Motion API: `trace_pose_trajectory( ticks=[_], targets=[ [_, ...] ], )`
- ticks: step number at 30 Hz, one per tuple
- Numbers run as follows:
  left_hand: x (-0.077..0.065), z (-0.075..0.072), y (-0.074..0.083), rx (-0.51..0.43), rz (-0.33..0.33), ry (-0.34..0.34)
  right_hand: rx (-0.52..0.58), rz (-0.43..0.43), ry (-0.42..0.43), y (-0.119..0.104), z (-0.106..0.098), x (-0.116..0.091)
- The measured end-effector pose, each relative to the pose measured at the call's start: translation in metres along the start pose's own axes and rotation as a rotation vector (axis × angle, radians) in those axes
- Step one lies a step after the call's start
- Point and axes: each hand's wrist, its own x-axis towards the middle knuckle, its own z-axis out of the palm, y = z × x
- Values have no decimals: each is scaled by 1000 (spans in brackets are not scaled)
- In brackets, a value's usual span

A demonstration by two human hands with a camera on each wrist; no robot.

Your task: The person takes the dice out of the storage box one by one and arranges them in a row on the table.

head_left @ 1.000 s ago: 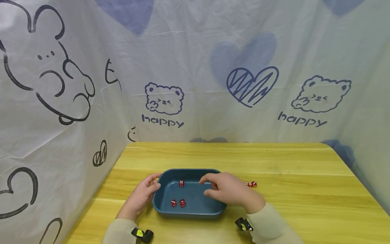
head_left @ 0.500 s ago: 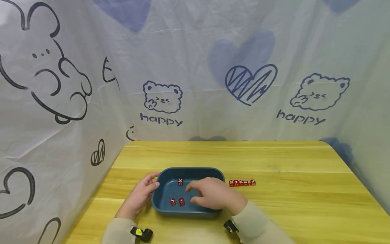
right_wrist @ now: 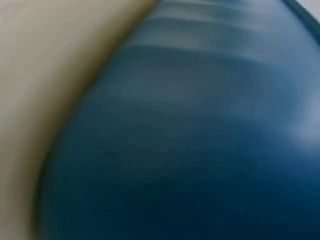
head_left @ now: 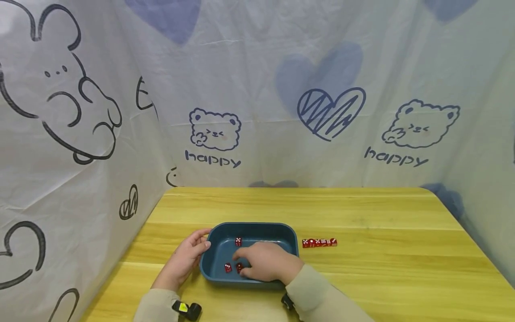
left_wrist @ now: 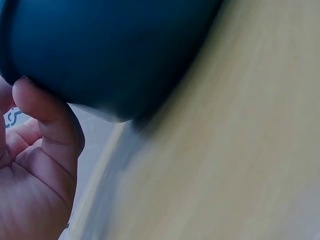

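Note:
My left hand (head_left: 184, 259) holds the left end of a dark blue rectangular tray (head_left: 249, 282), thumb at the rim. In the left wrist view that thumb (left_wrist: 47, 112) meets the tray's wall (left_wrist: 110, 55). Inside the tray lie three red dice with white pips: one die (head_left: 238, 241) toward the back, another die (head_left: 228, 267) at front left, and a third die (head_left: 239, 267) beside it. My right hand (head_left: 267, 261) reaches in over the tray's front wall, index finger and thumb parted around the third die, which is partly covered. The right wrist view shows only blurred tray wall (right_wrist: 175, 130).
A straight row of several red dice (head_left: 319, 243) stands on the yellow wood-grain table (head_left: 382, 259), right of the tray. Printed white cloth (head_left: 261, 134) hangs behind the table and at both sides.
My right hand has moved left and down inside the tray to the front dice. It uncovered the row of dice on the table. The left hand stays on the tray.

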Motion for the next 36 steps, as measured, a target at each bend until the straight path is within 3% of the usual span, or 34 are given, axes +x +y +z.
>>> trace_pose_trajectory(
  ticks=[18, 27, 32, 36],
  targets=[
    [0, 1, 3, 3, -10, 15, 113, -1, -50, 13, 14, 11],
    [-2, 2, 2, 10, -9, 21, 119, 0, -56, 14, 18, 11],
    [-2, 1, 1, 4, -4, 20, 125, -18, -38, 14, 16, 9],
    [-2, 1, 1, 5, -2, 14, 117, -19, 24, 14, 13, 7]
  ],
)
